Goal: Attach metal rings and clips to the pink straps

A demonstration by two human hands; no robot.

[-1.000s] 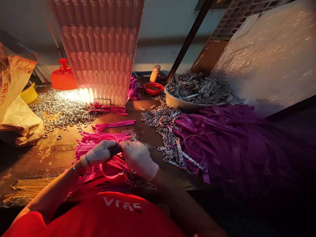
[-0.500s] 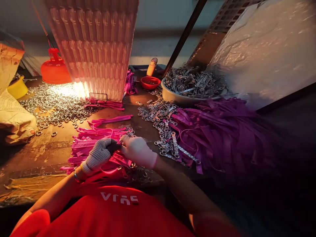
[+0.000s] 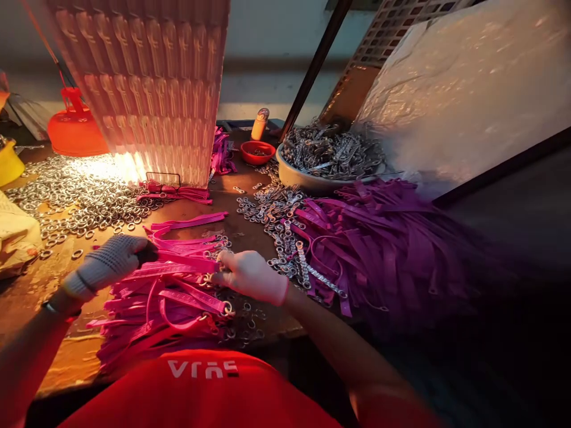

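Note:
A pink strap (image 3: 185, 259) is stretched between my two gloved hands, above a pile of similar pink straps (image 3: 138, 303). My left hand (image 3: 111, 261), in a dotted knit glove with dark fingertips, is closed on the strap's left end. In a white glove, my right hand (image 3: 252, 274) pinches the other end; its fingers hide whatever fitting is there. Metal rings (image 3: 228, 308) show at the right ends of several piled straps. Small loose metal pieces (image 3: 250, 315) lie below my right hand.
A heap of metal rings (image 3: 89, 196) lies under a red lamp (image 3: 75, 128), beside a ribbed clear panel (image 3: 151, 89). At right are purple straps (image 3: 379, 238), metal chain-like pieces (image 3: 285, 238) and a full basin (image 3: 307, 178). A red bowl (image 3: 257, 153) and a bottle (image 3: 259, 123) stand behind.
My hands were together over the pile; now they are apart. My left hand has moved left, drawing the pink strap out straight, while my right hand stays near the ring ends. The view has shifted slightly.

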